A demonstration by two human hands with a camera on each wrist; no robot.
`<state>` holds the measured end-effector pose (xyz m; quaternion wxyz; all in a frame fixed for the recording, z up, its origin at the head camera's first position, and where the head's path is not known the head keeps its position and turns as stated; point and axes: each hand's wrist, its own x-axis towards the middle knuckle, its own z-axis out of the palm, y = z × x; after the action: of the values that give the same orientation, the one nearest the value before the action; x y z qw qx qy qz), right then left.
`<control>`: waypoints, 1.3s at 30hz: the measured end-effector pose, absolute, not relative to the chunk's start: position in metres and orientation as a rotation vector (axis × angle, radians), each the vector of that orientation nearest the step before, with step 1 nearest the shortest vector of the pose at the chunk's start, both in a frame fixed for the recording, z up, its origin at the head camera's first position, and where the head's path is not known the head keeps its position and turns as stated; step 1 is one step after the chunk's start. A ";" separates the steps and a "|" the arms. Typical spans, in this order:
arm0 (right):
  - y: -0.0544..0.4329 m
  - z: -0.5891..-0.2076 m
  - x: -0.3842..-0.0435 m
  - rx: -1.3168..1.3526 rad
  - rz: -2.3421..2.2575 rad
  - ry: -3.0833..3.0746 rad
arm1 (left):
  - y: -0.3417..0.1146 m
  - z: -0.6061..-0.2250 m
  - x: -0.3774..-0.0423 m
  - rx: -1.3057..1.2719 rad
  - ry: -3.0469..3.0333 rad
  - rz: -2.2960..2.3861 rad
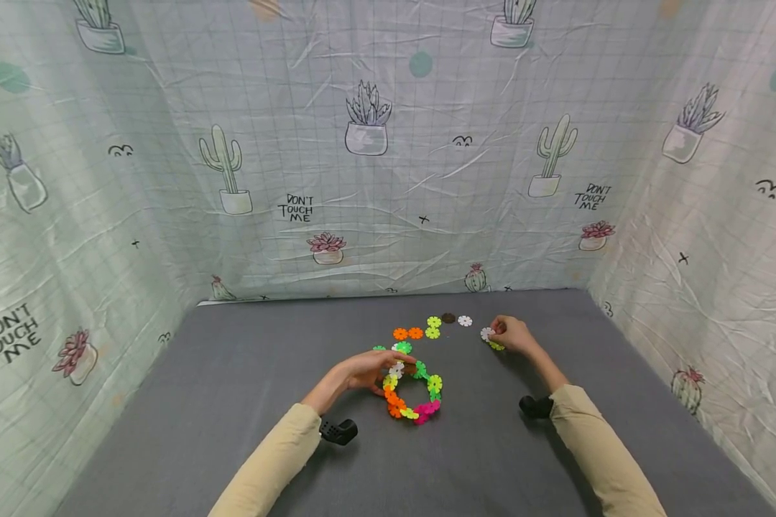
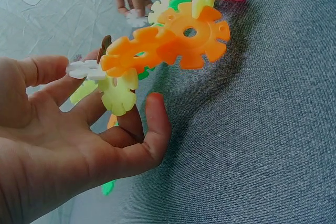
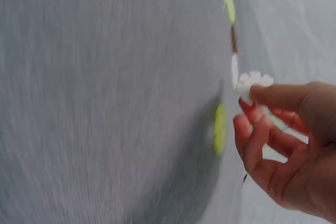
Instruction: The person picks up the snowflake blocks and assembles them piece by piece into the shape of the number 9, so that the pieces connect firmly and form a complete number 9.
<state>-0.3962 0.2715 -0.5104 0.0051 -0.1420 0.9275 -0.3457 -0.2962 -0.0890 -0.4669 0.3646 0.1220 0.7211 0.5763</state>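
A ring of linked flower-shaped plastic discs [image 1: 435,383], in orange, yellow, green, pink, white and brown, stands over the grey table. My left hand [image 1: 364,368] pinches its far left side at a white disc [image 2: 86,69]. Orange discs [image 2: 191,32] of the ring extend past the fingers in the left wrist view. Farther right, my right hand [image 1: 516,336] pinches a loose white disc [image 3: 253,83] between thumb and fingertips. Just below that hand a yellow disc [image 3: 220,129] lies on the table.
Loose discs lie toward the back of the table: two orange ones [image 1: 407,334], two yellow ones [image 1: 433,327], a brown one [image 1: 449,318] and a white one [image 1: 465,321]. Green discs [image 1: 403,347] lie beyond my left hand. A patterned curtain [image 1: 388,215] encloses the table.
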 end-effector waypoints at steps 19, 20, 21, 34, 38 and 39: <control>0.142 -0.441 -0.292 -0.928 -1.185 2.645 | -0.088 -0.467 -0.300 0.334 1.809 1.518; 0.140 -0.442 -0.291 -0.926 -1.170 2.667 | -0.088 -0.466 -0.300 0.337 1.810 1.517; 0.138 -0.443 -0.291 -0.928 -1.164 2.678 | -0.089 -0.466 -0.299 0.337 1.810 1.518; 0.134 -0.456 -0.290 -0.977 -1.212 2.677 | -0.094 -0.469 -0.297 0.353 1.809 1.540; 0.134 -0.456 -0.290 -0.945 -1.242 2.674 | -0.095 -0.467 -0.297 0.377 1.813 1.528; 0.134 -0.456 -0.289 -0.937 -1.253 2.674 | -0.094 -0.467 -0.297 0.385 1.810 1.525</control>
<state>-0.2894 0.1343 -0.4560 0.0221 -0.3023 0.8629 -0.4043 -0.2967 -0.0945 -0.4666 0.3633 0.1495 0.7031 0.5927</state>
